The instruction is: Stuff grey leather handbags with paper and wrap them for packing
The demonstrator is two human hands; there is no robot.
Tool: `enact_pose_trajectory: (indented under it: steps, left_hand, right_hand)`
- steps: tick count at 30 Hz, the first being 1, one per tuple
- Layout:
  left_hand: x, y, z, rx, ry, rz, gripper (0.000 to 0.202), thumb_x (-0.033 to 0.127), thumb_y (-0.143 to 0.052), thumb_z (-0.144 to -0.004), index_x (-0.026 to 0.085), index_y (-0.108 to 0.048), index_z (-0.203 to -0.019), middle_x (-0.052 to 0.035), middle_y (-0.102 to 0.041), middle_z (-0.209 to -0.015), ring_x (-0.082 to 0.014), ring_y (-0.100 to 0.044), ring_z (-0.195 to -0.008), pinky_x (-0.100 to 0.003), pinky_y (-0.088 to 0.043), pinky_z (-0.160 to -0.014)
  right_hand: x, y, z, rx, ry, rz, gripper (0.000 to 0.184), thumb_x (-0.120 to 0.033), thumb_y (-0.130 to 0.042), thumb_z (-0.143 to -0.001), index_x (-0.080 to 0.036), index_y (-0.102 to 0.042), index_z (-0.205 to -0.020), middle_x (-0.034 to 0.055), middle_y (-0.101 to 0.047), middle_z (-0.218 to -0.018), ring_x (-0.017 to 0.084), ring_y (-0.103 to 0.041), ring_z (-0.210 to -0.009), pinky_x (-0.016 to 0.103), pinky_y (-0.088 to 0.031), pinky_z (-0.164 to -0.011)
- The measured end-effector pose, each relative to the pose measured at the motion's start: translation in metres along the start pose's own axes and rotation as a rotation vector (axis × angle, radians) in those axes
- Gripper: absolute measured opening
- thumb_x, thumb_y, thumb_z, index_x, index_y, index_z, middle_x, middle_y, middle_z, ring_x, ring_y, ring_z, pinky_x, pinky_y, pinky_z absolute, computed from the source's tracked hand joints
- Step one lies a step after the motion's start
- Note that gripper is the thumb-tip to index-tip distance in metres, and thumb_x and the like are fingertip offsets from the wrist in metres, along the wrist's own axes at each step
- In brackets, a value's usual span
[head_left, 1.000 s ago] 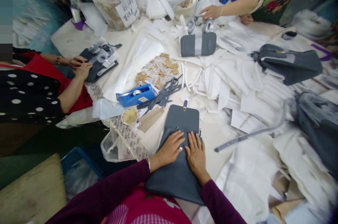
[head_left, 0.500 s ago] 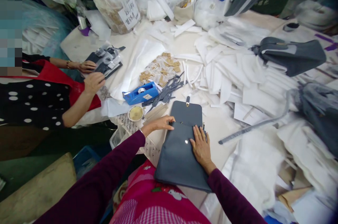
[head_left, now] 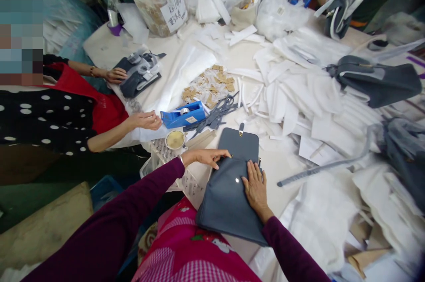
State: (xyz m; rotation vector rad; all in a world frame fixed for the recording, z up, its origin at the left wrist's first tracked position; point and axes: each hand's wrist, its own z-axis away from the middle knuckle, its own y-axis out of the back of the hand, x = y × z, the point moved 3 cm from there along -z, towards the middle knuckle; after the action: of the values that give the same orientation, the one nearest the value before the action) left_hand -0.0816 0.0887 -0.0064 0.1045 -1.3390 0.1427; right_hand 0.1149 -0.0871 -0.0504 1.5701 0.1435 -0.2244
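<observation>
A flat grey leather bag [head_left: 229, 193] lies on the white table in front of me, its flap [head_left: 241, 142] folded open away from me, with a small gold clasp at the flap's tip. My left hand [head_left: 207, 156] rests at the bag's upper left edge, fingers together and pinching that edge. My right hand [head_left: 256, 187] lies flat on the bag's right side, fingers stretched out, pressing it down. A small metal stud shows on the bag between my hands.
A blue tape dispenser [head_left: 183, 114], a small round tin [head_left: 175, 139], grey straps [head_left: 215, 116] and small tan packets [head_left: 207, 87] lie beyond the bag. White padding pieces [head_left: 299, 96] cover the right. A co-worker's hand [head_left: 146, 120] reaches the dispenser. More grey bags [head_left: 378, 80] sit farther off.
My left hand slid from the bag's middle to its upper left edge. The left co-worker's hand moved to the tape dispenser. The far grey bag was lifted off the table.
</observation>
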Motion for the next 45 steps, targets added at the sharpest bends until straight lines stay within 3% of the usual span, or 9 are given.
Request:
enact_pose_trajectory:
  steps: [6, 9, 14, 20, 23, 28, 32, 38, 45]
  left_hand:
    - [-0.002, -0.004, 0.005, 0.108, -0.023, -0.185, 0.053, 0.003, -0.06, -0.066, 0.018, -0.053, -0.115, -0.0035, -0.051, -0.096, -0.0158, -0.049, -0.077, -0.023, -0.039, -0.069]
    - [-0.002, -0.013, 0.001, 0.185, -0.023, -0.322, 0.048, -0.004, -0.051, -0.062, 0.018, -0.054, -0.106, -0.0032, -0.051, -0.09, -0.0172, -0.049, -0.077, -0.023, -0.038, -0.068]
    - [-0.008, -0.023, -0.007, 0.329, 0.031, -0.416, 0.047, -0.002, -0.048, -0.062, 0.019, -0.053, -0.104, -0.0028, -0.048, -0.086, -0.0169, -0.047, -0.073, -0.024, -0.036, -0.066]
    - [-0.029, -0.022, -0.011, 0.241, -0.053, 0.134, 0.058, -0.002, -0.048, -0.058, 0.017, -0.046, -0.113, -0.0008, -0.052, -0.088, -0.0145, -0.051, -0.077, -0.022, -0.041, -0.066]
    - [-0.036, -0.018, -0.01, 0.225, -0.097, 0.217, 0.061, -0.001, -0.052, -0.059, 0.018, -0.052, -0.117, -0.0011, -0.057, -0.092, -0.0147, -0.053, -0.081, -0.023, -0.042, -0.072]
    - [-0.04, -0.01, -0.008, 0.257, -0.069, 0.209, 0.045, 0.007, -0.063, -0.061, 0.019, -0.065, -0.105, 0.0018, -0.06, -0.08, -0.0147, -0.053, -0.075, -0.023, -0.042, -0.071]
    - [-0.039, -0.008, -0.007, 0.24, -0.072, 0.196, 0.032, 0.017, -0.072, -0.062, 0.02, -0.07, -0.094, -0.0002, -0.064, -0.084, -0.0182, -0.055, -0.082, -0.026, -0.042, -0.079]
    - [-0.028, -0.005, -0.011, 0.253, -0.099, 0.082, 0.036, 0.021, -0.082, -0.054, 0.022, -0.071, -0.088, -0.0013, -0.063, -0.085, -0.0219, -0.054, -0.087, -0.027, -0.04, -0.084]
    - [-0.012, -0.016, -0.012, 0.334, -0.155, -0.199, 0.021, 0.032, -0.077, -0.07, 0.02, -0.064, -0.083, -0.0073, -0.052, -0.099, -0.0252, -0.047, -0.099, -0.033, -0.037, -0.083]
  right_hand:
    - [0.0, -0.004, 0.001, -0.007, 0.002, 0.007, 0.058, -0.039, -0.023, -0.099, -0.017, -0.015, -0.152, 0.0091, -0.031, -0.153, 0.024, -0.017, -0.143, 0.05, -0.013, -0.115]
    - [0.0, -0.005, 0.002, -0.005, 0.003, 0.012, 0.057, -0.039, -0.021, -0.1, -0.017, -0.016, -0.152, 0.0101, -0.03, -0.154, 0.023, -0.019, -0.143, 0.05, -0.013, -0.115]
    - [-0.001, -0.004, 0.003, -0.009, -0.005, 0.001, 0.057, -0.04, -0.021, -0.099, -0.017, -0.016, -0.151, 0.0101, -0.029, -0.154, 0.024, -0.02, -0.142, 0.05, -0.016, -0.114]
    - [-0.002, -0.004, 0.003, -0.014, 0.001, -0.016, 0.058, -0.041, -0.02, -0.099, -0.017, -0.017, -0.151, 0.0099, -0.029, -0.154, 0.024, -0.02, -0.142, 0.051, -0.016, -0.113]
    - [-0.001, -0.005, 0.003, -0.019, 0.01, -0.029, 0.058, -0.041, -0.019, -0.098, -0.017, -0.017, -0.151, 0.0107, -0.028, -0.154, 0.025, -0.019, -0.142, 0.052, -0.016, -0.113]
    - [0.003, -0.006, 0.004, -0.015, 0.025, -0.081, 0.059, -0.042, -0.021, -0.098, -0.017, -0.016, -0.151, 0.0127, -0.03, -0.153, 0.026, -0.019, -0.142, 0.055, -0.015, -0.113]
    - [0.008, -0.006, 0.004, -0.01, 0.024, -0.139, 0.062, -0.045, -0.025, -0.098, -0.013, -0.019, -0.15, 0.0181, -0.035, -0.147, 0.029, -0.027, -0.137, 0.056, -0.019, -0.111]
    - [0.012, -0.004, 0.001, -0.026, 0.014, -0.2, 0.066, -0.048, -0.029, -0.096, -0.011, -0.02, -0.15, 0.0228, -0.035, -0.143, 0.033, -0.03, -0.133, 0.059, -0.022, -0.107]
    - [0.008, -0.001, -0.002, -0.056, -0.003, -0.202, 0.064, -0.045, -0.03, -0.096, -0.011, -0.019, -0.15, 0.0232, -0.033, -0.144, 0.034, -0.028, -0.134, 0.06, -0.023, -0.106]
